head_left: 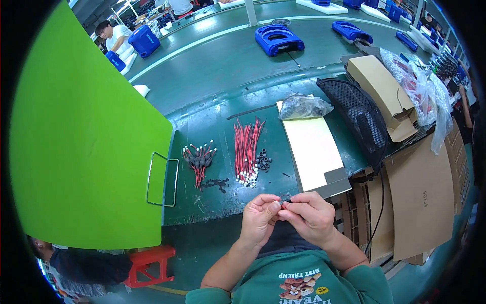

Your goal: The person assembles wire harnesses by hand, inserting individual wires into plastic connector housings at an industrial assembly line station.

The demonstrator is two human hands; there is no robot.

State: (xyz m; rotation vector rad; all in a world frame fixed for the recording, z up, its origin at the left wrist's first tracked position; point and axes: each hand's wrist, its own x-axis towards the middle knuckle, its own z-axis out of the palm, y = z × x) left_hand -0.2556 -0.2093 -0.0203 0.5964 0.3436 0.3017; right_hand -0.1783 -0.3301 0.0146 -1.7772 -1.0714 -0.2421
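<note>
My left hand (260, 218) and my right hand (312, 215) meet at the table's near edge. Fingertips of both pinch a small black ring-shaped part (285, 197); a bit of red wire shows beneath it, and fingers cover the rest. Beyond them lies a bundle of red and black wires (246, 144), white connectors at its near end. Beside this sit several small black round parts (264, 160). Farther left rests a heap of wired pieces (200, 159) with dark lumps and white connectors. Short black strips (216, 184) are scattered in front of it.
A green panel (86, 131) with a metal handle stands at left. To the right are a pale board (316, 152) bearing a plastic bag (305, 107), a black mesh pouch (357, 119) and cardboard boxes (377, 88). Blue housings (278, 40) lie on the line behind; other people work nearby.
</note>
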